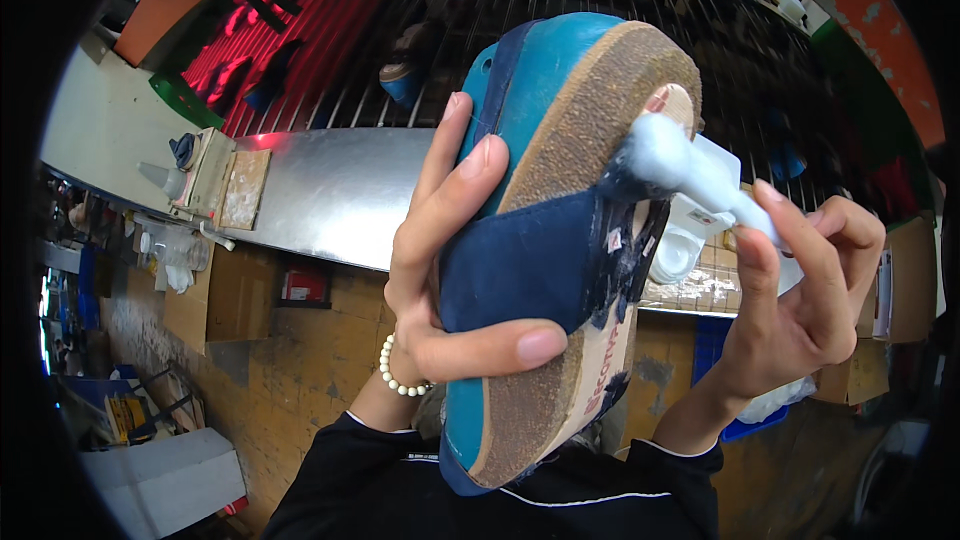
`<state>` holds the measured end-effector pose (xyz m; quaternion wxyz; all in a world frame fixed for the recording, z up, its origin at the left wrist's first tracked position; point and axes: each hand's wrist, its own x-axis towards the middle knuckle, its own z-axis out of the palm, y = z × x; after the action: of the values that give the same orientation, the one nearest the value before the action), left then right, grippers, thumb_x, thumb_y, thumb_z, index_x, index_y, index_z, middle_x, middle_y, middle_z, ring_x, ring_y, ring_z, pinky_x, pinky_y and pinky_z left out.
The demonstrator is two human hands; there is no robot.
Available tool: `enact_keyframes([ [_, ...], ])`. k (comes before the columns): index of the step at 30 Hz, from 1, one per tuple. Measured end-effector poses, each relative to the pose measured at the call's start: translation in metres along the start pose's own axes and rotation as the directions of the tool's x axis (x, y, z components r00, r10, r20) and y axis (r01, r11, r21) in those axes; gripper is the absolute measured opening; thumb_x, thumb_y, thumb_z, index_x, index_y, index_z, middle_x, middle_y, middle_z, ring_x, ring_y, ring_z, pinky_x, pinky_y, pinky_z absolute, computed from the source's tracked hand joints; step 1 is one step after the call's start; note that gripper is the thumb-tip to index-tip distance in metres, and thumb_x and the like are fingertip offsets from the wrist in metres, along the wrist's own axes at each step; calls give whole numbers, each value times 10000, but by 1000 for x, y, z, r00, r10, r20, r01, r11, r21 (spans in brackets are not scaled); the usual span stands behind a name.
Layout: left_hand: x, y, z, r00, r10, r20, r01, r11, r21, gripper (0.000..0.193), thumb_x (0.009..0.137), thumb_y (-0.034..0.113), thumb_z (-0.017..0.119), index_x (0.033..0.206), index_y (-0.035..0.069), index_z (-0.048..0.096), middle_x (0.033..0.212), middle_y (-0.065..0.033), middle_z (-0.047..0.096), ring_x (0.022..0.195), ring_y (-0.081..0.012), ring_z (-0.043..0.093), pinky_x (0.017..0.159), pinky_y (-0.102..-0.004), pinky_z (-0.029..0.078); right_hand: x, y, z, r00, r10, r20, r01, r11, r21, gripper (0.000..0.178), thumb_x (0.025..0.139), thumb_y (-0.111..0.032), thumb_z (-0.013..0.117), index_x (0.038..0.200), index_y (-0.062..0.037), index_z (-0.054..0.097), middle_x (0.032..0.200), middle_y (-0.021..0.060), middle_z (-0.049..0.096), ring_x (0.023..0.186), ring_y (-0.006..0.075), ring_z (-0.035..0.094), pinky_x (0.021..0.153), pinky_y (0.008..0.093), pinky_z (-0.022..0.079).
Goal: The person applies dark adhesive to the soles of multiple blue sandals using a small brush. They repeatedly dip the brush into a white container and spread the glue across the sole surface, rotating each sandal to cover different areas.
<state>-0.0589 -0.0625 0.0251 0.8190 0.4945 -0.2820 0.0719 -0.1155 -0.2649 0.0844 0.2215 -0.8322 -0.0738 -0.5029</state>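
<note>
My left hand (425, 260) grips a teal shoe last (560, 50), its thumb and fingers closed around the dark navy strap (515, 260). A brown, rough-textured insole (570, 140) covers the last's underside, with a pale band along its middle where the strap's ragged ends are folded over. My right hand (815, 280) pinches the thin end of a whitish, thickly coated brush (690, 160). Its dark tip meets the underside near the strap's upper edge. A white container (680, 250) is partly hidden behind the last.
Beyond the metal bench edge (335, 180) runs a slatted conveyor (360, 50) carrying several lasts, lit red at the left. A cone-tipped device (185, 175) stands at the left. Cardboard boxes (235, 295) and a grey-white box (165, 480) are on the floor side.
</note>
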Motion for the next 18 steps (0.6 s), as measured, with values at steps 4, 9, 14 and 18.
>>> enact_keyframes([
  [4, 2, -1, 3, 999, -21, 30, 22, 999, -38, 764, 726, 224, 705, 1408, 48, 407, 1457, -266, 348, 1373, -371, 285, 1120, -489, 288, 3, 13, -4, 997, -61, -36, 63, 997, 41, 308, 737, -163, 807, 981, 13, 737, 945, 74, 465, 826, 154, 455, 728, 276, 393],
  [9, 4, 2, 2, 999, -17, 32, 19, 999, -48, 753, 749, 243, 667, 1415, 45, 378, 1437, -278, 360, 1330, -372, 335, 1086, -480, 331, 1, 29, 4, 994, -95, 50, 81, 971, 225, 388, 743, -303, 806, 959, 11, 731, 981, 73, 445, 815, 156, 446, 718, 271, 376],
  [14, 12, -2, 9, 998, -13, 56, 19, 994, -112, 742, 772, 262, 629, 1423, 41, 349, 1418, -290, 373, 1287, -372, 385, 1053, -471, 375, -3, 36, -3, 990, -101, 94, 73, 961, 267, 430, 718, -363, 817, 941, -4, 735, 966, 58, 430, 802, 153, 434, 702, 272, 362],
  [18, 15, -3, 9, 999, 16, 43, -11, 992, -128, 734, 791, 277, 599, 1429, 38, 326, 1402, -299, 383, 1252, -373, 425, 1026, -464, 410, -7, 39, 5, 989, -105, 107, 66, 945, 321, 450, 659, -380, 834, 931, -32, 748, 943, 43, 417, 785, 146, 424, 671, 266, 355],
])
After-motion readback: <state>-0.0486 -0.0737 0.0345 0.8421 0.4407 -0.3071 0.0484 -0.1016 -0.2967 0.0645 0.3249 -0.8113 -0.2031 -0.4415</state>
